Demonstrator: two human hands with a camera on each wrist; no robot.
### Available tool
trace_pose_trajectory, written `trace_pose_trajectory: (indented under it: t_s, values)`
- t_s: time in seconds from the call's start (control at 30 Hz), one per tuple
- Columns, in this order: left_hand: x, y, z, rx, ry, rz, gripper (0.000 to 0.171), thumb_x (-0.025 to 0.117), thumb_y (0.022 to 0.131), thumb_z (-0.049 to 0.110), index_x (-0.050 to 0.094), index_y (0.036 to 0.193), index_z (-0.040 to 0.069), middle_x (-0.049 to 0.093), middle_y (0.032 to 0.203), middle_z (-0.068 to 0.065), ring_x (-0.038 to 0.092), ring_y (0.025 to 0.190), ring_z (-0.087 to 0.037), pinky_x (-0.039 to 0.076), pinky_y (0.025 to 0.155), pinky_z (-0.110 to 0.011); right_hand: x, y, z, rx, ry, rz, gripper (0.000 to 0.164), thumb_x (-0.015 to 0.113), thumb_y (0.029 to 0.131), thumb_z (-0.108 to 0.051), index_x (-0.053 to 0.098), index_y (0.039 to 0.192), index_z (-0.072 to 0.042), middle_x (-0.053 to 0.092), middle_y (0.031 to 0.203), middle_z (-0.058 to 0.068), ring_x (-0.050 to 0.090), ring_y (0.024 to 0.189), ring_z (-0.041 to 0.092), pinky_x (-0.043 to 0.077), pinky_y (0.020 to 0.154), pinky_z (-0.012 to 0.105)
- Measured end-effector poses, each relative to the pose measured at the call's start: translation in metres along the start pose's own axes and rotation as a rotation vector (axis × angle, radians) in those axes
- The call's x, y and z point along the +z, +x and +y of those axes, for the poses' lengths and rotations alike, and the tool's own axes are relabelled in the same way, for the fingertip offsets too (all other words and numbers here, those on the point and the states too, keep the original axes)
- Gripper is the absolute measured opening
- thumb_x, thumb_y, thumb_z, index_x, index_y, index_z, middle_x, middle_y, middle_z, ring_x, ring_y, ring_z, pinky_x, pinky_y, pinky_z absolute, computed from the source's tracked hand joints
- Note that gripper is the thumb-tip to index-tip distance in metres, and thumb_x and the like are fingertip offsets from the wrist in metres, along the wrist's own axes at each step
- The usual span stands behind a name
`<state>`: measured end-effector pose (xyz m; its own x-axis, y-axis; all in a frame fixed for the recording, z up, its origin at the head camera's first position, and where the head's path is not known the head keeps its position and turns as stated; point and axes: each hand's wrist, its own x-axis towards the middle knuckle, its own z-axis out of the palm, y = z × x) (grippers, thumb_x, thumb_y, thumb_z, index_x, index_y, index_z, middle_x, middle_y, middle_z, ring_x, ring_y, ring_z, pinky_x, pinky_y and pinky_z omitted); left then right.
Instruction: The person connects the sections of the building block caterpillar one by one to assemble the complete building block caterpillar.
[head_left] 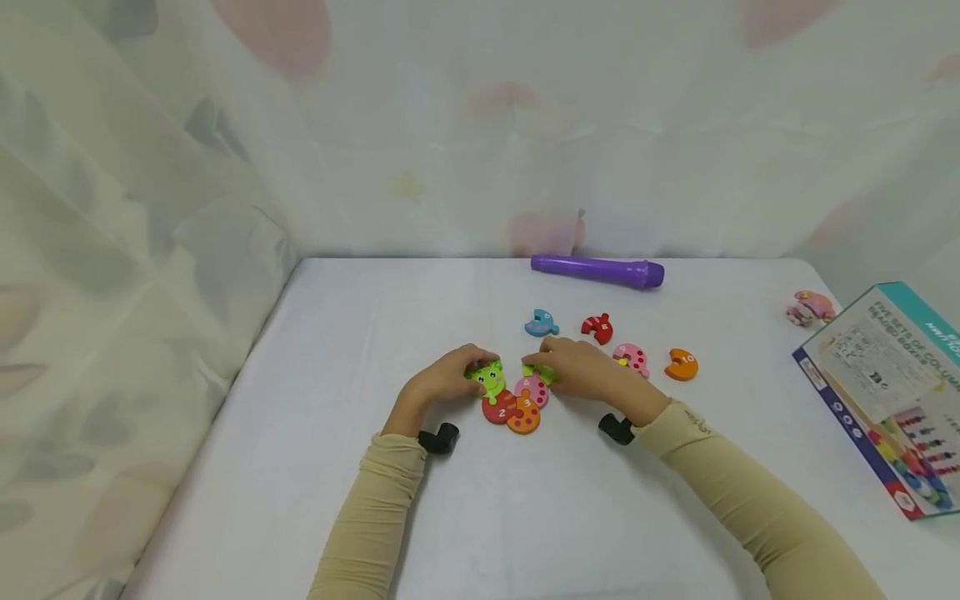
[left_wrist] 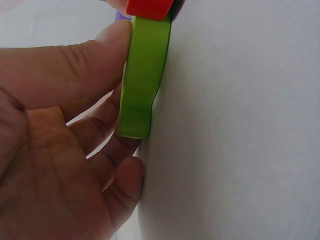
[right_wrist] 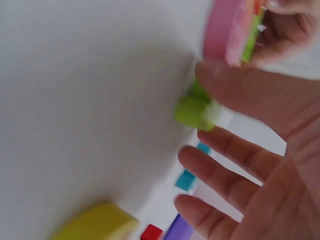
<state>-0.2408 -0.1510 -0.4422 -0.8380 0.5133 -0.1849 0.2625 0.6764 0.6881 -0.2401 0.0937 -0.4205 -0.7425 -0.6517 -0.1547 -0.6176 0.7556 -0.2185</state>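
Observation:
My left hand [head_left: 442, 377] pinches a smiling green caterpillar-head puzzle piece [head_left: 489, 379], its thumb and fingers on opposite edges. In the left wrist view the thumb presses the side of this green head piece [left_wrist: 145, 75]. Joined to the head is a red piece marked 2 [head_left: 497, 410], followed by an orange piece marked 3 [head_left: 524, 415] and a pink dotted piece [head_left: 534, 392]. My right hand [head_left: 585, 367] holds a small green piece [right_wrist: 192, 111] between thumb and index finger, right at the pink piece's upper end; the other fingers are spread.
Beyond the right hand lie a blue piece [head_left: 540, 323], a red piece [head_left: 597, 328], another pink dotted piece [head_left: 633, 357] and an orange piece marked 10 [head_left: 682, 365]. A purple toy microphone [head_left: 596, 271] lies at the back. At right are a small pink toy [head_left: 812, 308] and a box [head_left: 877, 400].

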Motion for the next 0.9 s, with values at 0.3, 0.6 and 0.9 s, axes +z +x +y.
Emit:
trace_pose_trajectory:
  t_s: [0.3, 0.6, 0.9]
  values:
    - [0.0, 0.0, 0.001, -0.022, -0.013, 0.011, 0.051, 0.068, 0.079, 0.003, 0.054, 0.127, 0.01, 0.053, 0.111, -0.004, 0.047, 0.099, -0.019, 0.04, 0.09, -0.035, -0.023, 0.015, 0.013, 0.136, 0.056, 0.143, 0.056, 0.067, 0.084, -0.032, 0.05, 0.132, -0.009, 0.054, 0.12, 0.013, 0.054, 0.106, 0.028, 0.047, 0.086, 0.044]
    - [0.002, 0.0, 0.0, -0.025, -0.008, 0.014, 0.05, 0.069, 0.079, 0.004, 0.055, 0.126, 0.011, 0.053, 0.107, -0.002, 0.047, 0.096, -0.018, 0.041, 0.088, -0.035, -0.031, 0.05, 0.03, 0.317, 0.078, 0.089, 0.061, 0.067, 0.082, -0.04, 0.049, 0.13, -0.006, 0.053, 0.123, 0.014, 0.052, 0.109, 0.03, 0.044, 0.087, 0.047]
    - [0.002, -0.001, 0.002, -0.013, -0.004, 0.013, 0.051, 0.069, 0.078, 0.004, 0.056, 0.126, 0.011, 0.053, 0.109, -0.003, 0.047, 0.097, -0.019, 0.041, 0.088, -0.035, -0.025, 0.064, 0.027, 0.373, 0.059, 0.02, 0.048, 0.068, 0.081, -0.039, 0.056, 0.114, -0.006, 0.056, 0.104, 0.01, 0.052, 0.09, 0.024, 0.045, 0.081, 0.044]
